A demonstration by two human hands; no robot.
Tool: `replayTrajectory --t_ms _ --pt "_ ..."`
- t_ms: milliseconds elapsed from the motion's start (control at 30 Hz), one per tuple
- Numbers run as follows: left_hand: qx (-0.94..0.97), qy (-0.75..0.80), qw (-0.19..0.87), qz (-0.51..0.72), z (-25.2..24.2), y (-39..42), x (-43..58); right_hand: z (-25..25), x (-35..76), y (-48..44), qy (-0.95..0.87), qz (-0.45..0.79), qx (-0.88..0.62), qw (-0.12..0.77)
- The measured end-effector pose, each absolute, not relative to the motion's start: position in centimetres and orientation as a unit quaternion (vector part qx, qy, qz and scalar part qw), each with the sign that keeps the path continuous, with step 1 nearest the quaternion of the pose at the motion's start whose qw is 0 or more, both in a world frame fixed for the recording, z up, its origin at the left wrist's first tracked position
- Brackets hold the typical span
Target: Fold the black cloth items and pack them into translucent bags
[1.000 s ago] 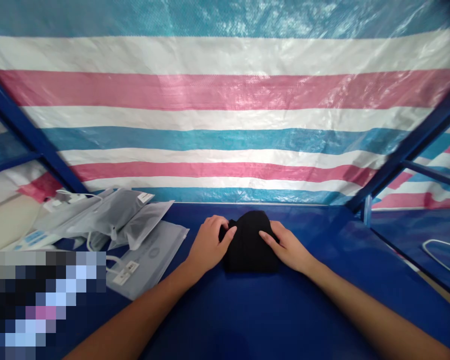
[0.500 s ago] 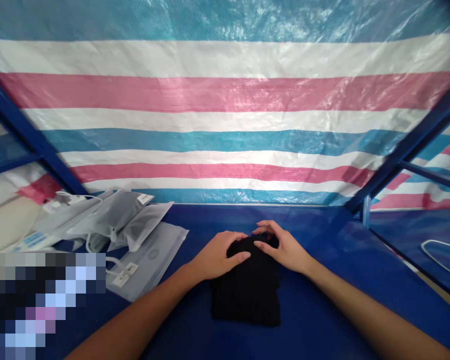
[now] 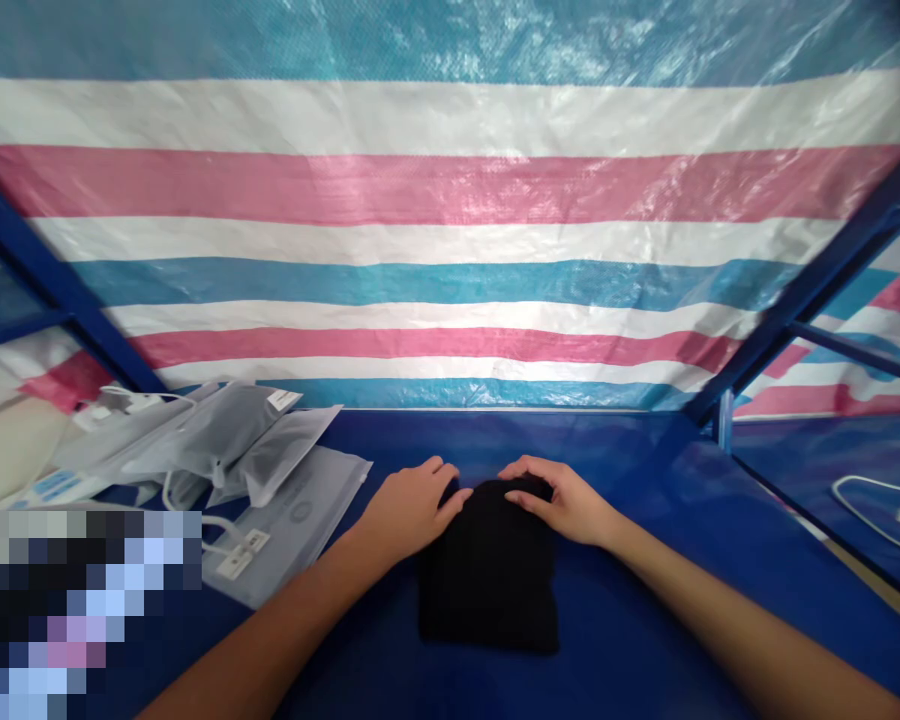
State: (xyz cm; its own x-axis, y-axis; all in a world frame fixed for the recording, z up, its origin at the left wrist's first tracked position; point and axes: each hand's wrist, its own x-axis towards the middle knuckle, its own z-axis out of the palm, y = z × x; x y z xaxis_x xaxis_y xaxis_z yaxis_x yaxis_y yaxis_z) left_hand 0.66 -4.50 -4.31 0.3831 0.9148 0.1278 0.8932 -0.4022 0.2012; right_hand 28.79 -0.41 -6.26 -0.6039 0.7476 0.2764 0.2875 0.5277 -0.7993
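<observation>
A folded black cloth (image 3: 489,580) lies flat on the blue surface in front of me, its far edge rounded. My left hand (image 3: 412,508) is at the cloth's far left edge, fingers apart and slightly bent, the thumb tip touching or just over that edge. At the far right corner, my right hand (image 3: 566,500) has its thumb on top of the cloth and its fingers curled along the far edge, with cloth between them. What kind of garment or item the cloth is, I cannot tell.
On the left lie several translucent zip bags (image 3: 300,505) with dark contents and white tags. Blue metal bars (image 3: 787,310) slant at both sides before a striped tarp (image 3: 450,190). A white cable (image 3: 870,483) is at the far right. A pixelated patch hides the lower left.
My left hand has shifted left, from over the cloth's top to its left edge, and its fingers have come off the middle. My right hand stays at the far right corner.
</observation>
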Motion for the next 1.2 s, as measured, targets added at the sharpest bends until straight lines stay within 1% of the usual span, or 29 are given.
replayTrajectory --t_ms 133,333,467,533,667,733,900,1100,1200 --pt "0.857 0.495 0.085 0.114 -5.1 -4.2 1.1 -6.4 28.6 -0.7 -0.809 0.39 -0.286 0.334" --pt "0.844 0.469 0.164 0.2 -5.5 -3.9 1.2 -6.9 28.3 -0.9 -0.753 0.471 -0.275 0.367" --pt "0.838 0.451 0.205 0.228 -5.3 -4.1 1.4 -6.6 28.4 -1.2 -0.735 0.493 -0.274 0.376" --pt "0.84 0.449 0.203 0.226 -5.4 -4.0 1.4 -6.4 28.3 -1.3 -0.762 0.469 -0.27 0.356" --pt "0.844 0.445 0.199 0.222 -5.5 -3.9 1.4 -6.0 28.1 -1.6 -0.856 0.331 -0.265 0.296" --pt "0.838 0.446 0.216 0.229 -5.2 -3.8 1.3 -5.8 28.0 -1.6 -0.873 0.289 -0.271 0.283" --pt "0.806 0.477 0.253 0.243 -3.8 -4.3 1.2 -5.4 28.2 -1.7 -0.883 0.272 -0.278 0.264" --pt "0.87 0.424 0.188 0.171 -3.6 -4.7 1.4 -5.5 28.2 -2.0 -0.882 0.283 -0.282 0.25" --pt "0.873 0.418 0.19 0.168 -3.9 -4.7 1.3 -5.7 28.1 -2.1 -0.881 0.28 -0.282 0.256"
